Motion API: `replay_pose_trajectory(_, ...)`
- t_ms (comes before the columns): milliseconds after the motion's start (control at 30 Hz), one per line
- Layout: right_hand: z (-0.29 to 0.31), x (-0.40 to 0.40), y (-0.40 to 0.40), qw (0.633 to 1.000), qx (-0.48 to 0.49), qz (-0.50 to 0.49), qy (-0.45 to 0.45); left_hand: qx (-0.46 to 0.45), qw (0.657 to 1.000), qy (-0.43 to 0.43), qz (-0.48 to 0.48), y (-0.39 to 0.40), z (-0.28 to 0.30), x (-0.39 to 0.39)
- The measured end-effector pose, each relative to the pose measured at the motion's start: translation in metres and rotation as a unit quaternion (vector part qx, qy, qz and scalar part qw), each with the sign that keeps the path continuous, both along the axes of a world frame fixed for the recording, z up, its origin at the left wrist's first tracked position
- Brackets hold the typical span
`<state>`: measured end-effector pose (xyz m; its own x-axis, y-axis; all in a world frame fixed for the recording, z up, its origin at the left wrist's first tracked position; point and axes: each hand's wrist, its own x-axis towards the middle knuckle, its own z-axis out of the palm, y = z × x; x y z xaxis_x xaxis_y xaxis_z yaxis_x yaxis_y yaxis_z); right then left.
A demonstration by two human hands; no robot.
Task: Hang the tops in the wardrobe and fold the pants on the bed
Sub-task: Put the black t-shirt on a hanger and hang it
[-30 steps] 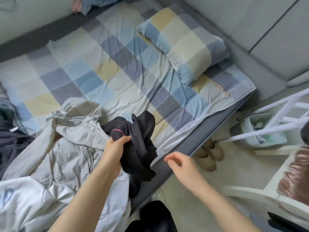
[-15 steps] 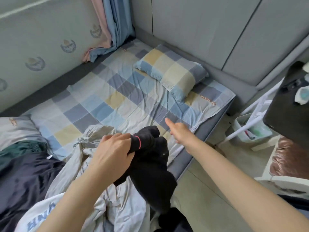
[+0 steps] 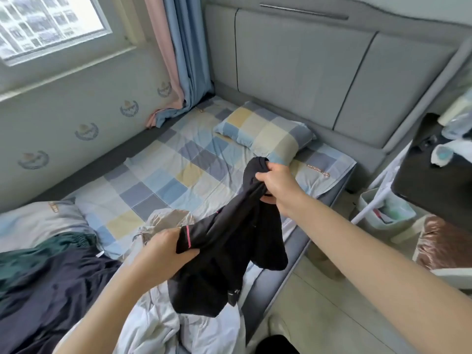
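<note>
Both hands, left (image 3: 163, 247) and right (image 3: 277, 183), grip a black garment (image 3: 229, 241) (fingers clamped) above the bed (image 3: 163, 169).

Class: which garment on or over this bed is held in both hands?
The black garment with a pink stripe; left hand and right hand grip it.

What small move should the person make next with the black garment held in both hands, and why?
Probably pull the two hands apart to spread the black garment open. The left hand grips one bunched edge and the right hand another, but the cloth hangs twisted above the bed, so its shape cannot yet be told.
</note>
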<state>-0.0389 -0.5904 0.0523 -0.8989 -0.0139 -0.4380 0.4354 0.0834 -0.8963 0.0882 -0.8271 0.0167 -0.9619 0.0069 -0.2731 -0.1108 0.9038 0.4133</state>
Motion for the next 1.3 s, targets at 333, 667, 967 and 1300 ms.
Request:
replay_pose_trajectory(333, 0.111, 0.080, 0.027, 0.987, -0.094, -0.045, 0.124, 0.042, 0.991, 0.129, -0.014, 0.098, 0.030, -0.022)
replay_pose_trajectory(667, 0.164, 0.130, 0.154, 0.943, -0.097, -0.227, 0.222, 0.223, 0.942, 0.252, -0.014, 0.154, 0.113, -0.043)
replay_pose_trajectory(967, 0.191, 0.194, 0.274, 0.917, 0.075, -0.294, 0.260, 0.410, 0.901, 0.039, -0.134, 0.259, 0.195, -0.021)
replay_pose_trajectory(1300, 0.190, 0.257, 0.401, 0.951, 0.144, -0.199, 0.186, 0.502, 0.847, -0.045, -0.169, 0.383, 0.253, 0.037)
